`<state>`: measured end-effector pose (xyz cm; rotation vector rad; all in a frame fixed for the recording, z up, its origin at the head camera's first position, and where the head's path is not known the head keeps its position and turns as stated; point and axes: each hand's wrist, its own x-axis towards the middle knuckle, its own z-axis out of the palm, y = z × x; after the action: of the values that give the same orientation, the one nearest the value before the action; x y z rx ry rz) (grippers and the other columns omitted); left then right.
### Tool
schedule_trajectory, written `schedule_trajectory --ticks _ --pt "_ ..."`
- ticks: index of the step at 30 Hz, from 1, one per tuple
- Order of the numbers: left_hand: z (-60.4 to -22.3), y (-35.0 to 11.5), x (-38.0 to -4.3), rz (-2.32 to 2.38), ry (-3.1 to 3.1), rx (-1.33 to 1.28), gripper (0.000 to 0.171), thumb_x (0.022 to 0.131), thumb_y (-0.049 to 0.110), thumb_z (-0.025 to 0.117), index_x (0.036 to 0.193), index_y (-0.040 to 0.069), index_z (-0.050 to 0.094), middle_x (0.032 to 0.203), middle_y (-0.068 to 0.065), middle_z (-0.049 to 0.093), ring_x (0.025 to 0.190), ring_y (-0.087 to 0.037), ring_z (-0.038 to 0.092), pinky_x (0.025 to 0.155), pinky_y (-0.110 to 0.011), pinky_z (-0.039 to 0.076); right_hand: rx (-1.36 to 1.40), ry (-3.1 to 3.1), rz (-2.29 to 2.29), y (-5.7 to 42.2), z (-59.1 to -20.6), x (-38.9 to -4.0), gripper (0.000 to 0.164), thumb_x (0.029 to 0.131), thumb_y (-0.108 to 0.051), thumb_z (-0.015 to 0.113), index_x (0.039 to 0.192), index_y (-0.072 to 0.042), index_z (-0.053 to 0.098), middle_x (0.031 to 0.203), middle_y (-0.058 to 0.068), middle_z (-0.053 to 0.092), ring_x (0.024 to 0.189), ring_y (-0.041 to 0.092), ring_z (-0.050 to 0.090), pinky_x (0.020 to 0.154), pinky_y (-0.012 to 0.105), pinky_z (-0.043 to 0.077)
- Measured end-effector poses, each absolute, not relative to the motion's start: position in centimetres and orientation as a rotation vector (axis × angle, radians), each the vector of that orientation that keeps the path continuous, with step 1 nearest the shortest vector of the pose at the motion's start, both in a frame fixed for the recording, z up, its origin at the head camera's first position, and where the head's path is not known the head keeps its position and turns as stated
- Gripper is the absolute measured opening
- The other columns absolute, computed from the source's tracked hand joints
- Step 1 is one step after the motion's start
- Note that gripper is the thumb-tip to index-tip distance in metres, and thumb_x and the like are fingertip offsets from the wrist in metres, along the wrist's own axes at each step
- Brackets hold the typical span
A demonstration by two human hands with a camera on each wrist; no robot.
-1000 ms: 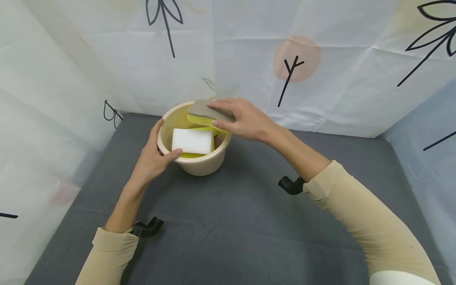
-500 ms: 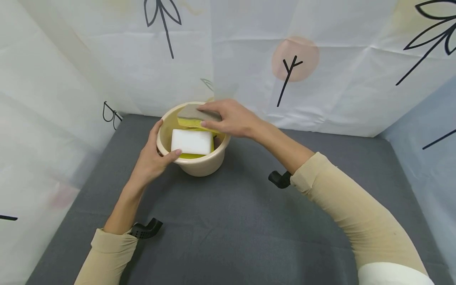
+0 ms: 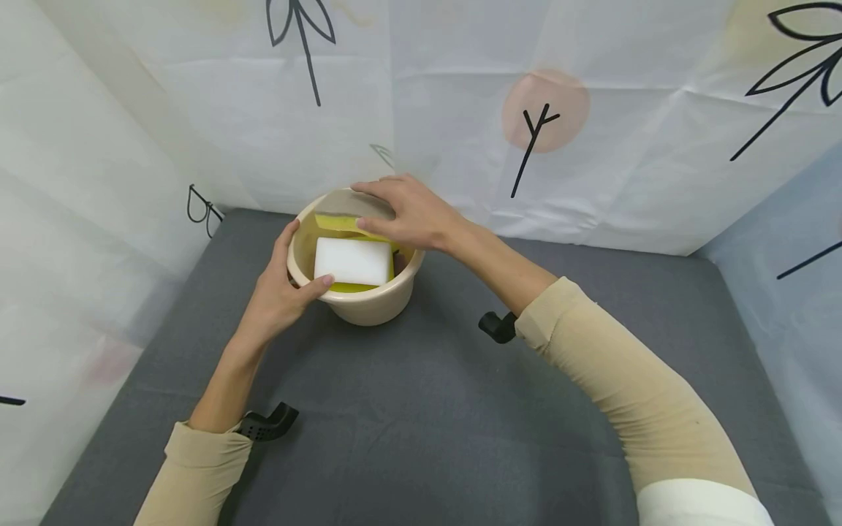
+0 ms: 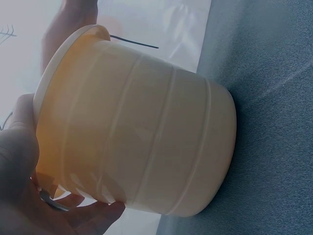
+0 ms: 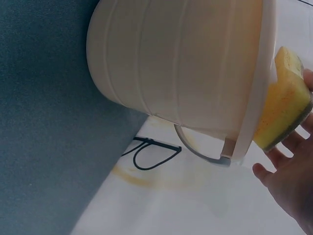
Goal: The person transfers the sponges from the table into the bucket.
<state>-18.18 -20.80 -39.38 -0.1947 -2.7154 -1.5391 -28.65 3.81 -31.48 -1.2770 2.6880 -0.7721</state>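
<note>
A cream plastic bucket (image 3: 371, 310) stands upright on the dark table. My left hand (image 3: 276, 292) grips its rim on the left, thumb over the edge and fingers against the outer wall. My right hand (image 3: 417, 215) pinches a yellow sponge with a grey side, its yellow edge (image 3: 335, 223) showing inside the back of the bucket. In the right wrist view the sponge (image 5: 286, 100) sits at the bucket's mouth, partly over the rim. A white sponge block (image 3: 353, 261) lies in the bucket on yellow items, which are mostly hidden.
Dark grey cloth (image 3: 408, 409) covers the table. White printed fabric (image 3: 454, 95) rises right behind the bucket, with more at both sides. A grey bucket handle (image 5: 200, 154) hangs outside the wall. Black wrist mounts (image 3: 268, 424) sit at both forearms.
My right hand has moved left with the sponge, which has gone lower into the back of the bucket. My left hand and the bucket have stayed nearly still.
</note>
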Motion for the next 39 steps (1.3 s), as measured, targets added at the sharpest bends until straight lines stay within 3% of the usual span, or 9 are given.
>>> schedule_trajectory --ticks 4,17,24,28,34,39 --pt "-39.3 -20.8 -18.2 -1.538 -2.713 -0.202 0.100 0.092 0.034 0.072 0.161 0.030 0.000 0.159 -0.019 0.022 0.131 -0.036 0.042 0.094 -0.052 0.043 -1.206 2.682 -0.773 3.6 -31.7 -28.7 0.053 0.099 -0.043 0.054 0.146 -0.017 0.053 0.146 0.001 0.052 0.145 0.029 0.031 0.117 0.042 0.021" --pt "-39.4 -20.6 -18.2 -1.531 -2.722 -0.191 0.101 0.091 0.033 0.073 0.160 0.032 0.000 0.158 -0.018 0.025 0.128 -0.035 0.045 0.092 -0.048 0.044 -1.169 2.690 -0.750 3.6 -32.6 -28.4 0.050 0.100 -0.044 0.055 0.143 -0.021 0.056 0.144 0.002 0.055 0.145 0.029 0.030 0.115 0.043 0.025" --pt "-39.4 -20.7 -18.3 -1.510 -2.725 -0.190 0.101 0.091 0.032 0.074 0.160 0.033 0.000 0.159 -0.016 0.025 0.127 -0.033 0.046 0.090 -0.038 0.045 -1.210 2.669 -0.865 4.7 -32.7 -28.0 0.055 0.100 -0.042 0.057 0.147 -0.014 0.051 0.147 0.002 0.051 0.139 0.019 0.040 0.113 0.033 0.028" --pt "-39.5 -20.8 -18.2 -1.505 -2.723 -0.188 0.103 0.090 0.031 0.074 0.160 0.033 -0.002 0.161 -0.014 0.022 0.129 -0.032 0.044 0.088 -0.030 0.045 -1.194 2.674 -0.889 5.7 -32.7 -27.5 0.061 0.099 -0.044 0.056 0.151 -0.012 0.044 0.152 0.003 0.044 0.142 0.017 0.036 0.115 0.032 0.025" --pt "-39.7 -20.9 -18.3 -1.470 -2.703 -0.211 0.104 0.090 0.032 0.074 0.160 0.031 -0.003 0.163 -0.011 0.018 0.131 -0.033 0.042 0.092 -0.039 0.045 -1.098 2.693 -1.005 8.0 -32.9 -26.3 0.059 0.099 -0.044 0.058 0.150 -0.018 0.046 0.155 0.001 0.041 0.144 0.017 0.032 0.115 0.040 0.025" --pt "-40.2 -21.3 -18.1 -1.414 -2.689 -0.179 0.102 0.091 0.039 0.070 0.160 0.031 -0.005 0.161 -0.013 0.024 0.128 -0.034 0.048 0.090 -0.038 0.047 -1.070 2.740 -1.007 10.2 -33.6 -25.3 0.058 0.099 -0.045 0.057 0.150 -0.018 0.047 0.156 0.002 0.039 0.144 0.017 0.031 0.114 0.044 0.027"
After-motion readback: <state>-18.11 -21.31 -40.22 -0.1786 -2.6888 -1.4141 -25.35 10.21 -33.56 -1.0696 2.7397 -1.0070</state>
